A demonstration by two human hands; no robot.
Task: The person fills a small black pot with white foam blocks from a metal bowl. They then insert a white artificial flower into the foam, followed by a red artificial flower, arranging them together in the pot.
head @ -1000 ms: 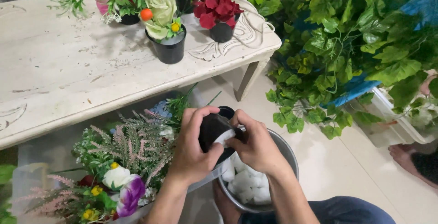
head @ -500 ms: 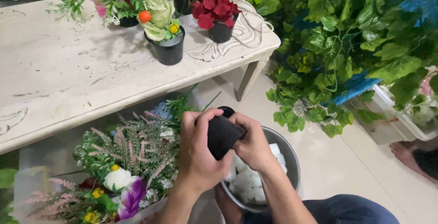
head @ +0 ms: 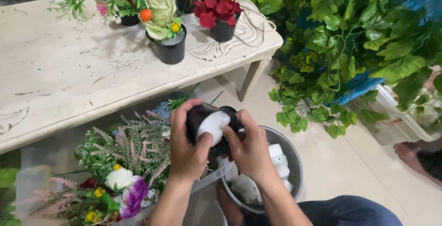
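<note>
A white foam block [head: 212, 125] is half-pressed into a small black plastic pot [head: 199, 115], gripped by the left hand [head: 188, 148], the right hand [head: 251, 148] pushing.

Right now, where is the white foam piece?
In the head view, the white foam piece sits in the mouth of the small black pot, held between the left hand and right hand, above the metal bucket.

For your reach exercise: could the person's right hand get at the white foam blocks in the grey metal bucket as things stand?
Probably yes: the right hand hovers directly above the open bucket, blocks uncovered, though it grips the small black pot.
</note>
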